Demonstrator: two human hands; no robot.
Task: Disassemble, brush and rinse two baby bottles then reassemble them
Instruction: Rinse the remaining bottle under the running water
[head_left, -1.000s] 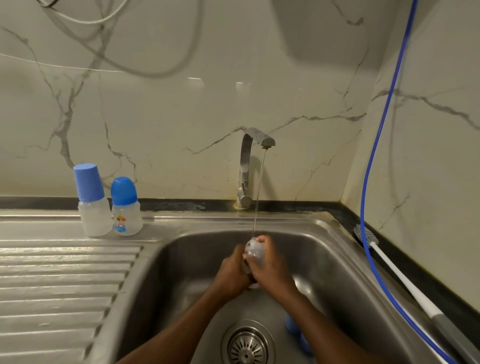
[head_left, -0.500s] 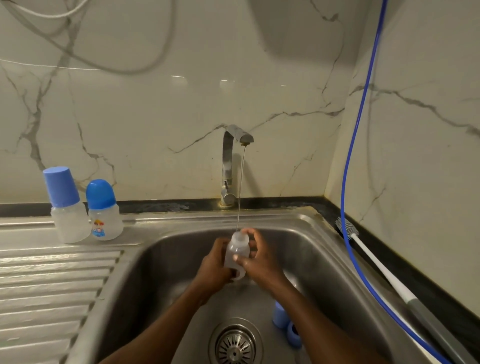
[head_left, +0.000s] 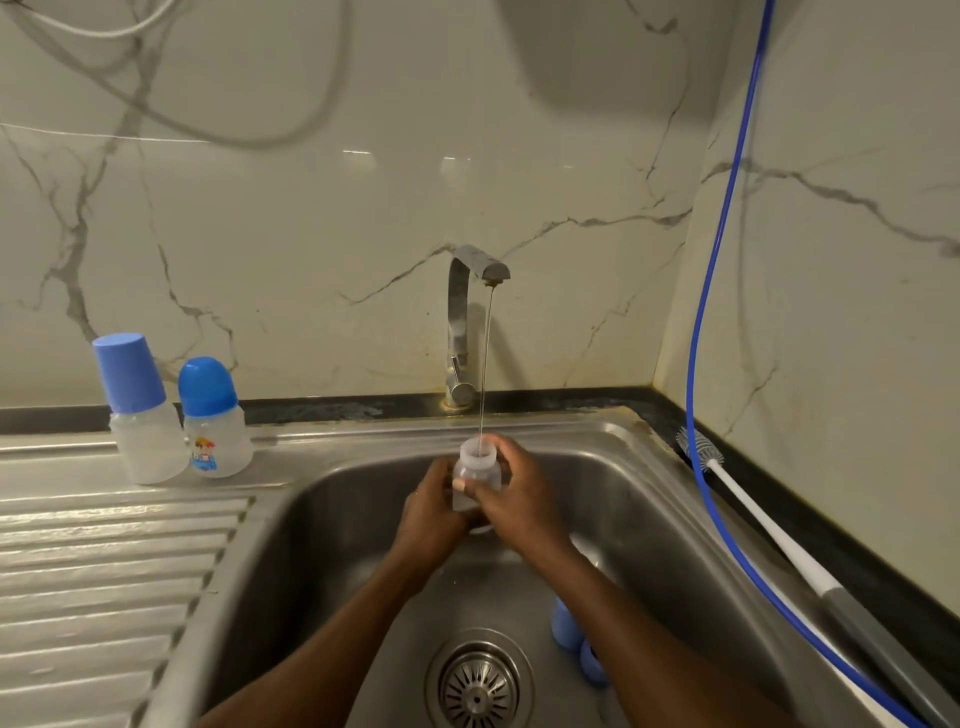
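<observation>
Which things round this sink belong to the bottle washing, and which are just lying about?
In the job: open bottle, held by left hand and right hand under the tap stream; flat-capped bottle and round-capped bottle on the drainboard; blue caps in the sink; bottle brush.

Lying about: blue hose; wall cables.

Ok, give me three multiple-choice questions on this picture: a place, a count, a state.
1. Where lies the bottle brush? A on the floor; B on the counter right of the sink; C on a shelf.
2. How many capped bottles stand on the drainboard? A one; B two; C three.
3. The bottle held by the left hand and right hand is: A capped; B lying flat; C open, mouth up.
Key: B, it lies past the sink's right rim; B, two stand there; C, water falls into its neck.
</observation>
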